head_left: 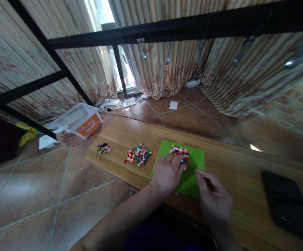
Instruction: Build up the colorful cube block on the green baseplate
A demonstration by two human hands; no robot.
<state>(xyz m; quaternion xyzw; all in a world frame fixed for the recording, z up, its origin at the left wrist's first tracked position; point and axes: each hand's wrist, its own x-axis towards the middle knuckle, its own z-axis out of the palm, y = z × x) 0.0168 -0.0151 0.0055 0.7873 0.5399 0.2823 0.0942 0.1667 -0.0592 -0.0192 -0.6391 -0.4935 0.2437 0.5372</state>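
A green studded baseplate (pixel 190 183) lies on the wooden bench top. Small square bricks of many colours (pixel 180 150) form a tight block on its upper middle. My left hand (pixel 167 174) rests over the lower left of that block, its fingers bent and together at the bricks. Whatever those fingertips hold, if anything, is hidden. By the plate's right edge, my right hand (pixel 215 198) has thumb and forefinger pinched together. Anything between them is too small to name. To the left lies a loose pile of mixed coloured bricks (pixel 138 155).
A smaller heap of pink, green and black pieces (pixel 103 149) lies near the bench's left end. Beyond it stands a clear plastic box (pixel 75 118) with an orange label. A dark phone-like slab (pixel 288 202) lies at right. Black metal bars (pixel 167 29) cross above.
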